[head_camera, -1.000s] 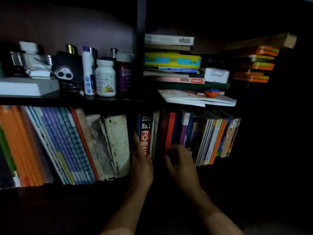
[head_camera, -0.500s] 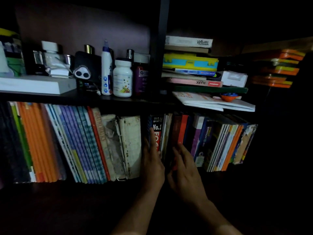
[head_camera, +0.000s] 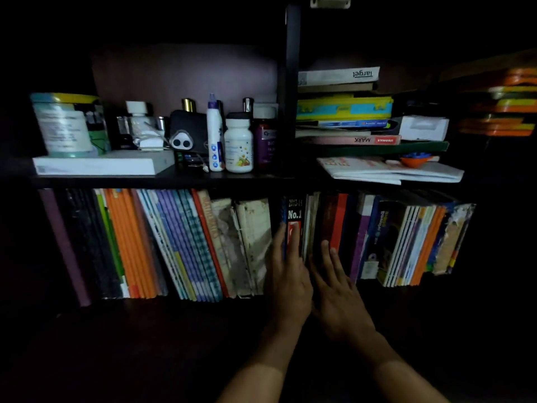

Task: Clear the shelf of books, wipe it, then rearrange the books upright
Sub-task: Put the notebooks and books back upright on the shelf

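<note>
We list first the lower right compartment of the dark shelf unit [head_camera: 162,180]: a packed row of books [head_camera: 401,242] standing on end, thin glossy spines in red, purple, white and orange, the right-hand ones leaning and frayed at the edges. At its left end stands a dark book marked "No.1" [head_camera: 295,210].

Our left hand [head_camera: 290,283] lies with fingers straight and close together against that book's spine, the fingertips reaching the red panel under the lettering. Our right hand [head_camera: 337,292] is just beside it, fingers straight and slightly spread, tips touching the dark and red spines next along. Neither hand grips anything; the two wrists nearly meet.

Lower left compartment: a second row [head_camera: 162,245], orange, blue-checked and black spines slanting left, ending in two worn, stained white volumes [head_camera: 250,242] with cracked covers.

Upper left compartment: a flat white box [head_camera: 101,165] bearing a round tub [head_camera: 65,125]; beside it a white pill bottle [head_camera: 239,146], a slim white spray bottle [head_camera: 215,135], a dark red bottle [head_camera: 266,141] and a black pouch [head_camera: 187,132].

Upper right compartment: books stacked flat [head_camera: 343,112], one spine reading "target"; folded papers [head_camera: 389,171] beneath, with a small orange dish [head_camera: 415,159] on top.
</note>
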A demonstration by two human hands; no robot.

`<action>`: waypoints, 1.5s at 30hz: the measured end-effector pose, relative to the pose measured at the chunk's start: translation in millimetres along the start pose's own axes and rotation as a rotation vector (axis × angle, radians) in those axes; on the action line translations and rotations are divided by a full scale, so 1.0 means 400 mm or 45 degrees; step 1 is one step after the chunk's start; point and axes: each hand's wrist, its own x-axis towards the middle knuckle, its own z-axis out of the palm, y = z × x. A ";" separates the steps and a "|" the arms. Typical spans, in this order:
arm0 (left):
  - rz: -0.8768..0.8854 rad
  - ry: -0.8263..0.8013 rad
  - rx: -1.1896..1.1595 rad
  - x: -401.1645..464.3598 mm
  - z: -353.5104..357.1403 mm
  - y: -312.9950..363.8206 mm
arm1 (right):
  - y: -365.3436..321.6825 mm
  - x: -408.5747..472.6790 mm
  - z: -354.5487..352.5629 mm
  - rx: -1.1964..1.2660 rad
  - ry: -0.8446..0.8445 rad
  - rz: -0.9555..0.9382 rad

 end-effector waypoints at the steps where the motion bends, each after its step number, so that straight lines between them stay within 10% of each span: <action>1: 0.000 0.114 0.088 -0.004 -0.023 -0.013 | -0.003 0.000 -0.004 0.014 -0.004 0.015; 7: -0.473 0.060 0.405 -0.021 -0.082 -0.098 | -0.011 -0.009 -0.015 0.068 0.025 0.013; 31: -0.237 -0.160 0.362 -0.035 -0.089 -0.056 | -0.009 -0.059 -0.014 0.123 0.104 -0.034; 45: -0.326 -1.393 -0.612 -0.325 -0.179 0.446 | 0.037 -0.653 -0.321 0.772 0.180 0.608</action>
